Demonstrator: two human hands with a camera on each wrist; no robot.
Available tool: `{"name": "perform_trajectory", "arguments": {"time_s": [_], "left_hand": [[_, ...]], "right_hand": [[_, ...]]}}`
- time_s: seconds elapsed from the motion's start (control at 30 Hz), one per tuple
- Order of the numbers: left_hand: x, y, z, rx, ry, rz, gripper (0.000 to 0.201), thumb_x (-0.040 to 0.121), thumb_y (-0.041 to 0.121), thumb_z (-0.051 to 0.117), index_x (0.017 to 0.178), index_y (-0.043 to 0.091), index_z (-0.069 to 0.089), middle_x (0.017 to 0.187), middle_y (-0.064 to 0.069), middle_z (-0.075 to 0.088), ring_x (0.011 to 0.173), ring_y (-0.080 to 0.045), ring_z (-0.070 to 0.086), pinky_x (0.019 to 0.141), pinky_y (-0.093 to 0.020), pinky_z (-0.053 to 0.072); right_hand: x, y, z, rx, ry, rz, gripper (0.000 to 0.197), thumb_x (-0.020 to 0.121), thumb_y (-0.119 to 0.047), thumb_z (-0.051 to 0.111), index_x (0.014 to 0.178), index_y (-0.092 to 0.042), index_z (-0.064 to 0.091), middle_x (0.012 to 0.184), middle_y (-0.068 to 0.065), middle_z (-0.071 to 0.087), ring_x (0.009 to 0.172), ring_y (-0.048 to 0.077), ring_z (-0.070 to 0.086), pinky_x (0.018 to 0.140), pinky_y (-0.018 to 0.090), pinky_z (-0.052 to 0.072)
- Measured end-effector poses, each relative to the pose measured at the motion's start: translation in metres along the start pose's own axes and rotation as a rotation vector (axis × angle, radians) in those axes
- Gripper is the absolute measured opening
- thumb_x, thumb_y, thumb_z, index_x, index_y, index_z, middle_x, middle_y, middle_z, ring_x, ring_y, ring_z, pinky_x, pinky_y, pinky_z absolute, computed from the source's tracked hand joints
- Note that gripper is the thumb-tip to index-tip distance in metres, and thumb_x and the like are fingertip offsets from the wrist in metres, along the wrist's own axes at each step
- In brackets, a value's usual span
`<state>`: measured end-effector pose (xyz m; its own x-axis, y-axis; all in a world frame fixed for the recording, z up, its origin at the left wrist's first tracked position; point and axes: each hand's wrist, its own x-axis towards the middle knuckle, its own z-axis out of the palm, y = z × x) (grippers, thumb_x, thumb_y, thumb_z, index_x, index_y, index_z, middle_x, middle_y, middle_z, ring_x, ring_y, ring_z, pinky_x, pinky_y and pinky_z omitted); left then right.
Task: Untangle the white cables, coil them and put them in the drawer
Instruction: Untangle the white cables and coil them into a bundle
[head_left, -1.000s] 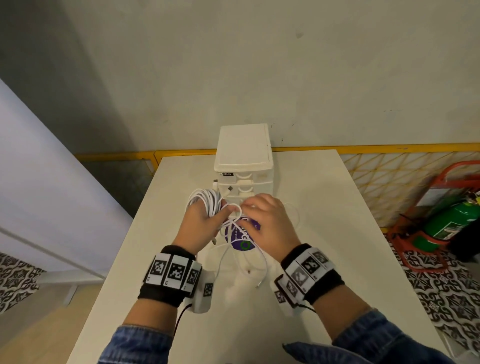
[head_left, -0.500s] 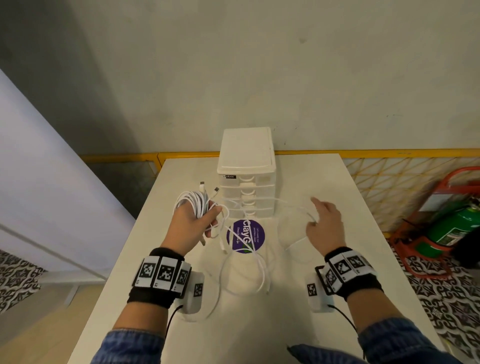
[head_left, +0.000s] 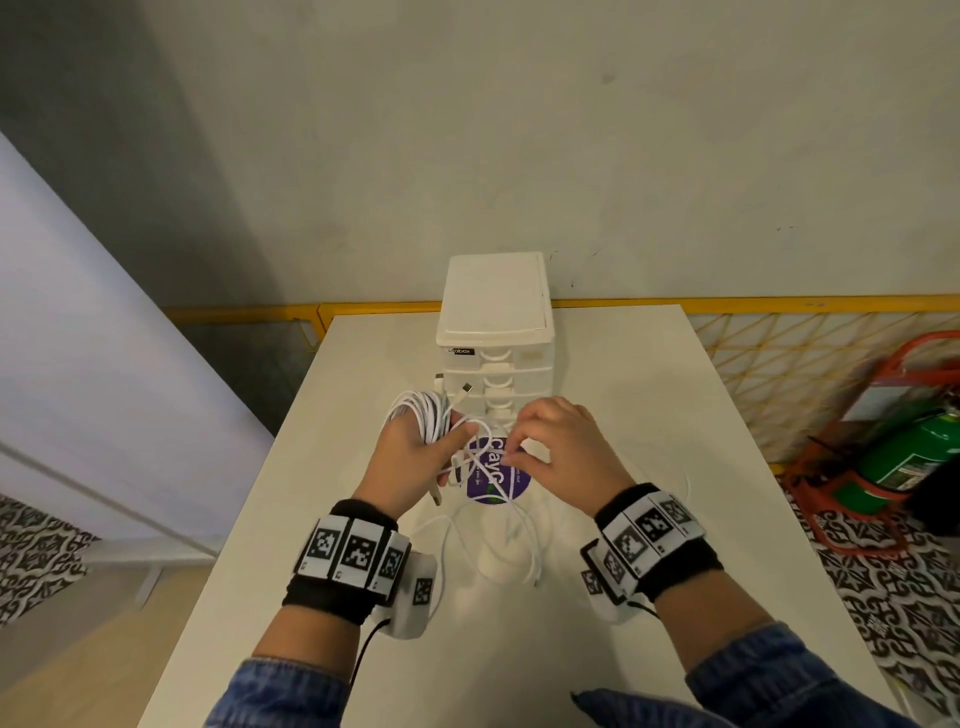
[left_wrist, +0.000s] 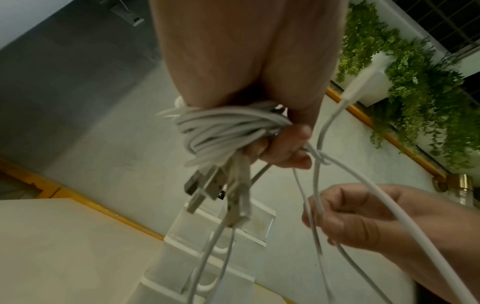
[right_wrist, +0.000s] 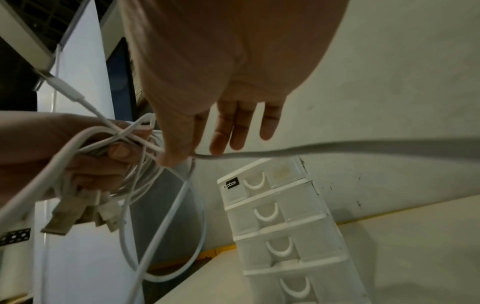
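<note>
My left hand (head_left: 410, 457) grips a bundle of coiled white cables (head_left: 423, 421) (left_wrist: 228, 127) above the table, with several USB plugs (left_wrist: 205, 189) sticking out past the fingers. Close beside it, my right hand (head_left: 550, 452) pinches a loose white cable strand (right_wrist: 233, 155) between thumb and forefinger, its other fingers held straight. Loose cable loops (head_left: 498, 545) trail from both hands down onto the table. The white drawer unit (head_left: 496, 338) (right_wrist: 280, 226) stands just behind the hands with all drawers closed.
A purple round sticker (head_left: 493, 473) lies on the white table (head_left: 649, 415) under the hands. A yellow railing (head_left: 779, 301) runs behind the table. At the right, on the patterned floor, a green extinguisher (head_left: 914, 457) sits in a red stand.
My right hand has come back from the right side of the table to the bundle and now pinches a strand there. The left hand with the coil stayed nearly still.
</note>
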<state>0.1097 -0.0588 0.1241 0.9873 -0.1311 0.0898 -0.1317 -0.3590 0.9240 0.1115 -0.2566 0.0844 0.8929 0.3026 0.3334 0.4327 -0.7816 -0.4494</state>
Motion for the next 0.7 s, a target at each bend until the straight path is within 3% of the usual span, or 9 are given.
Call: {"name": "perform_trajectory", "arguments": {"time_s": [0.13, 0.23, 0.33, 0.4, 0.47, 0.53, 0.6, 0.7], "left_hand": [[0.001, 0.0, -0.005, 0.053, -0.008, -0.003, 0.021, 0.091, 0.015, 0.063, 0.073, 0.003, 0.061, 0.041, 0.003, 0.055, 0.033, -0.01, 0.044, 0.039, -0.02, 0.04], [0.005, -0.006, -0.011, 0.033, 0.0, -0.017, 0.018, 0.091, 0.016, 0.062, 0.085, -0.001, 0.064, 0.046, 0.002, 0.058, 0.035, -0.008, 0.044, 0.039, -0.019, 0.04], [0.005, -0.006, -0.002, 0.01, -0.038, -0.015, 0.015, 0.09, 0.016, 0.064, 0.092, 0.002, 0.067, 0.054, 0.003, 0.06, 0.037, -0.004, 0.047, 0.04, -0.016, 0.039], [0.003, -0.002, 0.006, 0.006, -0.1, 0.006, 0.011, 0.09, 0.018, 0.063, 0.092, 0.007, 0.068, 0.052, 0.008, 0.06, 0.041, 0.001, 0.052, 0.045, -0.011, 0.039], [0.001, 0.0, 0.009, 0.01, -0.156, 0.046, 0.011, 0.093, 0.018, 0.06, 0.083, 0.016, 0.065, 0.051, 0.014, 0.06, 0.046, 0.004, 0.053, 0.05, -0.009, 0.038], [0.0, 0.001, 0.007, 0.006, -0.144, 0.04, 0.018, 0.095, 0.017, 0.056, 0.078, 0.019, 0.061, 0.053, 0.014, 0.061, 0.048, 0.004, 0.054, 0.051, -0.009, 0.039], [-0.001, 0.001, 0.001, -0.004, -0.111, 0.009, 0.023, 0.095, 0.019, 0.055, 0.073, 0.018, 0.059, 0.055, 0.007, 0.059, 0.046, 0.001, 0.052, 0.049, -0.011, 0.041], [-0.001, -0.003, -0.009, -0.069, -0.071, -0.061, 0.027, 0.095, 0.026, 0.053, 0.078, 0.007, 0.062, 0.057, -0.001, 0.056, 0.046, -0.006, 0.05, 0.046, -0.016, 0.041]], "right_hand": [[-0.012, 0.026, -0.005, -0.115, 0.065, 0.328, 0.014, 0.089, -0.034, 0.057, 0.09, -0.022, 0.064, 0.095, -0.007, 0.06, 0.096, 0.016, 0.053, 0.085, 0.034, 0.037], [-0.019, 0.045, -0.007, -0.16, -0.016, 0.548, 0.024, 0.089, -0.033, 0.058, 0.108, -0.02, 0.063, 0.112, 0.002, 0.058, 0.107, 0.023, 0.051, 0.091, 0.036, 0.039], [-0.013, 0.024, -0.003, 0.089, 0.183, 0.286, 0.039, 0.087, -0.04, 0.054, 0.117, -0.016, 0.062, 0.113, 0.002, 0.058, 0.105, 0.017, 0.051, 0.093, 0.029, 0.041], [-0.006, -0.006, -0.002, 0.359, 0.05, 0.156, 0.05, 0.086, -0.048, 0.055, 0.125, -0.017, 0.056, 0.12, -0.004, 0.056, 0.108, 0.008, 0.05, 0.093, 0.016, 0.037], [-0.002, -0.028, 0.003, 0.631, -0.131, 0.18, 0.053, 0.083, -0.039, 0.065, 0.13, -0.021, 0.051, 0.12, -0.01, 0.059, 0.108, 0.005, 0.056, 0.093, 0.016, 0.042], [-0.003, -0.028, 0.011, 0.71, -0.055, 0.199, 0.039, 0.083, -0.031, 0.068, 0.119, -0.021, 0.06, 0.099, -0.008, 0.068, 0.085, 0.002, 0.063, 0.081, 0.025, 0.051], [-0.003, -0.019, 0.008, 0.659, 0.028, 0.249, 0.014, 0.085, -0.026, 0.066, 0.096, -0.018, 0.069, 0.071, 0.0, 0.065, 0.061, 0.003, 0.056, 0.063, 0.029, 0.049], [-0.002, -0.008, -0.005, 0.635, 0.142, 0.318, 0.007, 0.086, -0.02, 0.065, 0.079, -0.019, 0.067, 0.058, -0.008, 0.054, 0.053, -0.001, 0.045, 0.059, 0.015, 0.039]]}}
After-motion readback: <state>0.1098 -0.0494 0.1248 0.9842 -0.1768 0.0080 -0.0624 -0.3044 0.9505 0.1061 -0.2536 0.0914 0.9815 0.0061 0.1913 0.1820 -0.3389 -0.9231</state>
